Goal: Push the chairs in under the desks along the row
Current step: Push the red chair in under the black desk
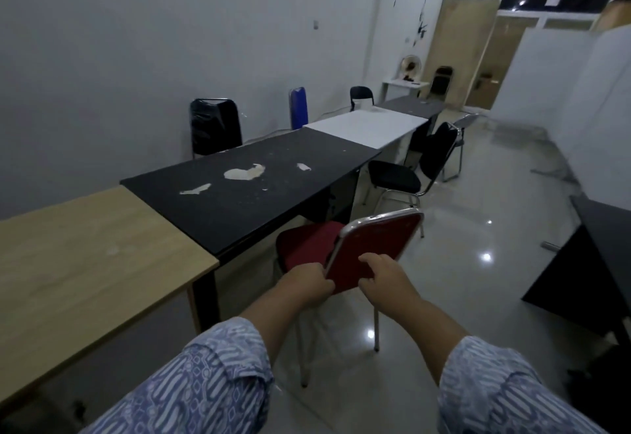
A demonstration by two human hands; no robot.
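A red padded chair (375,242) with a chrome frame stands in front of the black desk (246,187), its seat partly under the desk edge. My left hand (307,283) grips the left edge of its backrest. My right hand (386,278) grips the backrest's lower right part, fingers curled on the red pad. Farther along the row, a black chair (406,170) stands pulled out from the white desk (368,126), angled away. Beyond it a grey chair (464,122) stands by the dark grey desk (413,105).
A wooden desk (85,262) is at my near left. Across the desks, by the wall, stand a black chair (215,126), a blue chair (298,105) and another black chair (361,93). A dark desk (594,256) sits at the right. Glossy tiled floor runs between.
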